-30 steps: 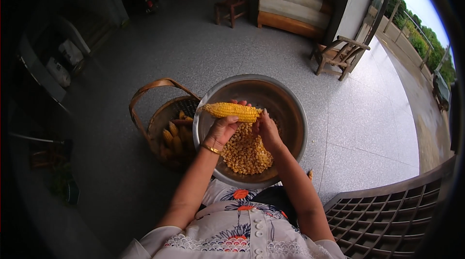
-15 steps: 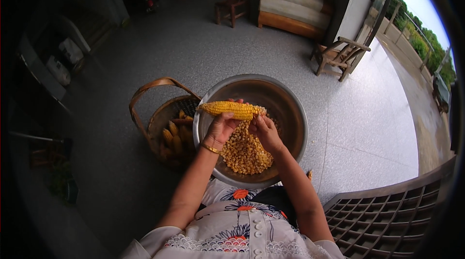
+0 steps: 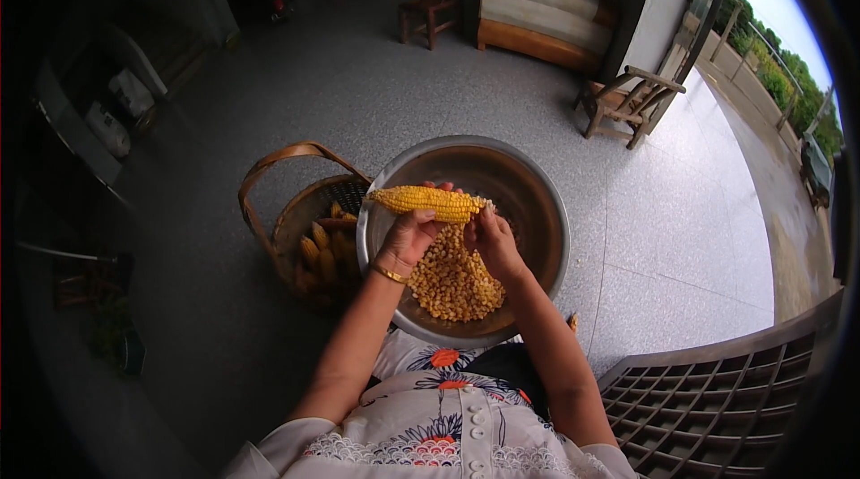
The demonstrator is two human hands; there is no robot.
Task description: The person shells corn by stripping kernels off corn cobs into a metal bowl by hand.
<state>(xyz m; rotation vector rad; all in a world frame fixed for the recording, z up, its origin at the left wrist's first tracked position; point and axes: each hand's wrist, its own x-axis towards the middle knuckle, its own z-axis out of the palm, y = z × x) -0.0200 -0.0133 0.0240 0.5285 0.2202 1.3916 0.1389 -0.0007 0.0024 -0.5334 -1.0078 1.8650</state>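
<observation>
My left hand (image 3: 414, 235) is wrapped around a yellow ear of corn (image 3: 428, 202), held level above a wide metal basin (image 3: 553, 210). Most of the ear still bears kernels; a paler, stripped patch shows at its right tip. At that tip my right hand (image 3: 491, 239) is closed, thumb and fingers pinching the end of the ear. Loose corn kernels (image 3: 457, 286) lie heaped in the basin beneath both hands. Left of the basin, a woven basket (image 3: 283, 233) with a tall handle holds several ears of corn (image 3: 320, 250).
A small piece of corn (image 3: 572, 322) lies on the floor right of the basin. A lattice panel (image 3: 717, 389) fills the lower right. Farther off are a low wooden chair (image 3: 632, 103) by the doorway, a sofa (image 3: 546, 13) and another wooden chair (image 3: 432, 8).
My right hand has shifted slightly upward at the ear's right tip. The left hand keeps its hold, and the ear stays nearly in place.
</observation>
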